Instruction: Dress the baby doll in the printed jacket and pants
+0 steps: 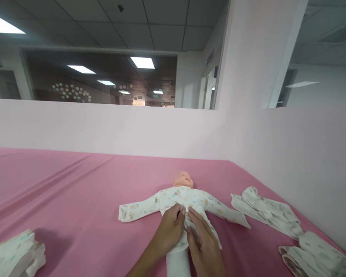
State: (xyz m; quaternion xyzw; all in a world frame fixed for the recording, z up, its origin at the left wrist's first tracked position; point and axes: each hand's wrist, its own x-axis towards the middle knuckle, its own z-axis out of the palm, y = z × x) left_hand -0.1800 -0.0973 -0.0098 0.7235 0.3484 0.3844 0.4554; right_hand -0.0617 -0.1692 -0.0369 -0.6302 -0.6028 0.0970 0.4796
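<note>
A baby doll (183,179) lies on its back, its head toward the wall. It wears a white long-sleeved baby shirt (169,195) with a small coloured print, both sleeves spread out sideways. My left hand (172,227) is closed, thumb and finger pinching the shirt's front at the middle of the chest. Beside it, my right hand (203,242) has its fingertips on the same front edge, thumb bent inward, gripping the cloth. Any fastener between the fingers is hidden. Below the shirt hem a white cloth-covered lower part (178,263) of the doll shows.
A pink sheet (89,200) with some creases covers the surface up to a white wall (103,127). Crumpled printed baby clothes (268,209) lie at the right, with another folded bundle (320,254) nearer. More printed cloth (17,254) sits at the lower left. Windows open above the wall.
</note>
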